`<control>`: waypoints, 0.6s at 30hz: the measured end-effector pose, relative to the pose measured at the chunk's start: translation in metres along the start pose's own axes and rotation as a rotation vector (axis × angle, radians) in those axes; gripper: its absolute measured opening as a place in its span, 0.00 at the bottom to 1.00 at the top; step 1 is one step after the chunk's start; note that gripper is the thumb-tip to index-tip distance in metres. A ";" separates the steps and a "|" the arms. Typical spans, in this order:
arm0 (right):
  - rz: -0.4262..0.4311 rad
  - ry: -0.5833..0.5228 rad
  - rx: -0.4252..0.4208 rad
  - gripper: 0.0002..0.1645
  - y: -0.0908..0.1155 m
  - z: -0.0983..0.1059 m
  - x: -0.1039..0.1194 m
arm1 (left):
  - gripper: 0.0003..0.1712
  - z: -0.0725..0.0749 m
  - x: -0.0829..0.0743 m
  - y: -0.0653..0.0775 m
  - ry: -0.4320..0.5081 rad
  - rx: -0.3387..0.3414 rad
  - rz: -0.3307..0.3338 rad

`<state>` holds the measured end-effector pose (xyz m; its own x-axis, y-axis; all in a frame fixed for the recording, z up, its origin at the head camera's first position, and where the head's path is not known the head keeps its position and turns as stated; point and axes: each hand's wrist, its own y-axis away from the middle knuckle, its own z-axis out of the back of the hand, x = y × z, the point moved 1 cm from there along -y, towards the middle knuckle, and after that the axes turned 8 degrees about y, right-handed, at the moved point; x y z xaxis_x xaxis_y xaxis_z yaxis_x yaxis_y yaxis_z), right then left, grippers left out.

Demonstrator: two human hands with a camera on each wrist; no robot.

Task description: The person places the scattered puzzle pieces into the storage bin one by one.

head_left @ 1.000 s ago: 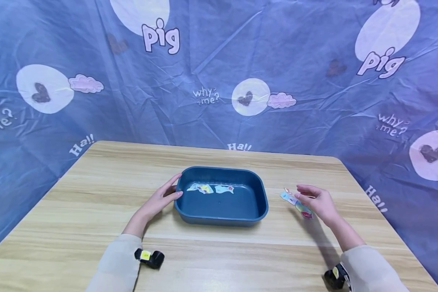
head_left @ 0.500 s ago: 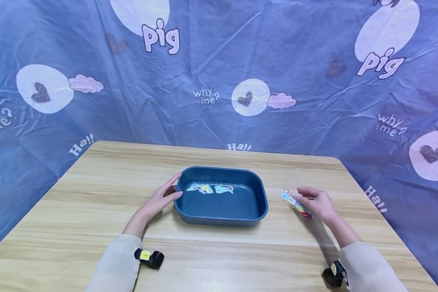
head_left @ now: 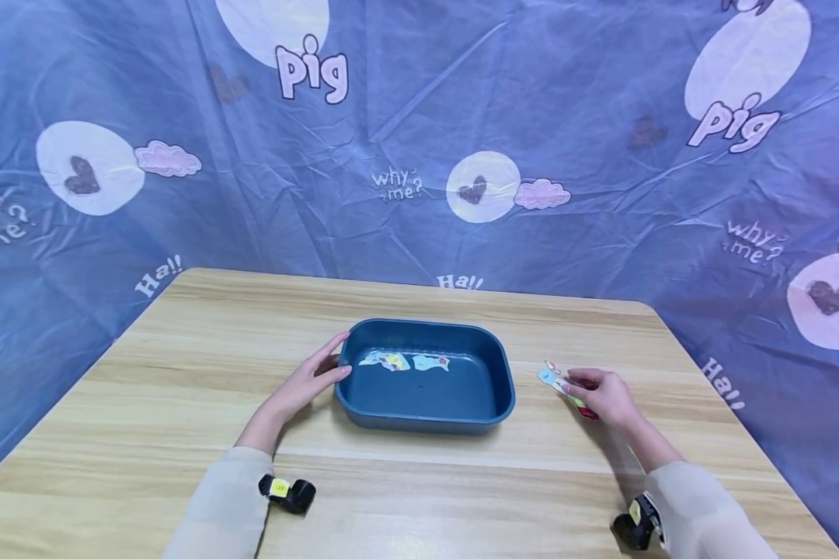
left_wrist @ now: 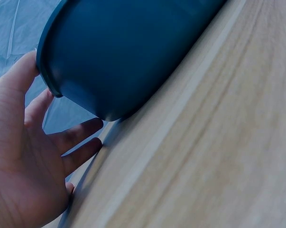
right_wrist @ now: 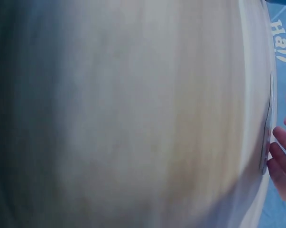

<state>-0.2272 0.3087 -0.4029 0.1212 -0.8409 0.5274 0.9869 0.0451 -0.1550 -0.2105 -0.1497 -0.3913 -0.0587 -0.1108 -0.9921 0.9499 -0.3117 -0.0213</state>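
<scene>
A dark blue plastic basin (head_left: 419, 423) stands on the table. Two flat, colourful printed pieces with uneven edges lie inside: a left piece (head_left: 396, 363) and a right piece (head_left: 429, 362). My left hand (head_left: 299, 390) holds the basin's left end, thumb and forefinger at the rim (left_wrist: 44, 78) and the lower fingers along the outer wall. To the basin's right lies a pale blue strip (head_left: 549, 377) with a printed picture, red at its near end. My right hand (head_left: 607, 397) is over that near end, fingertips right at the strip, covering part of it.
The wooden table (head_left: 419, 497) reaches back to a blue printed cloth (head_left: 363, 233). Each sleeve carries a black wrist camera, a left camera (head_left: 297, 497) and a right camera (head_left: 632, 532).
My right hand has come down and slightly forward, closer onto the strip, and its fingers cover more of it. The left hand, basin and pieces inside stay in place.
</scene>
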 end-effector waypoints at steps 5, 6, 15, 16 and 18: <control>-0.009 0.016 -0.006 0.22 0.002 -0.003 -0.005 | 0.34 -0.002 -0.001 0.000 -0.006 -0.003 0.006; -0.005 0.014 -0.009 0.23 0.002 -0.003 -0.006 | 0.34 -0.002 -0.001 0.000 -0.008 -0.004 0.008; 0.080 0.048 -0.026 0.22 0.000 -0.008 -0.008 | 0.34 -0.001 0.000 -0.001 -0.014 -0.006 0.005; 0.084 0.051 -0.031 0.22 0.000 -0.008 -0.008 | 0.34 0.000 0.001 -0.001 -0.015 -0.005 0.006; 0.091 0.055 -0.033 0.21 0.000 -0.009 -0.007 | 0.34 0.000 0.001 -0.001 -0.019 -0.007 0.008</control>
<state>-0.2288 0.3096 -0.4137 0.2037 -0.8626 0.4631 0.9678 0.1060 -0.2282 -0.2115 -0.1495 -0.3921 -0.0570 -0.1311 -0.9897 0.9526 -0.3039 -0.0146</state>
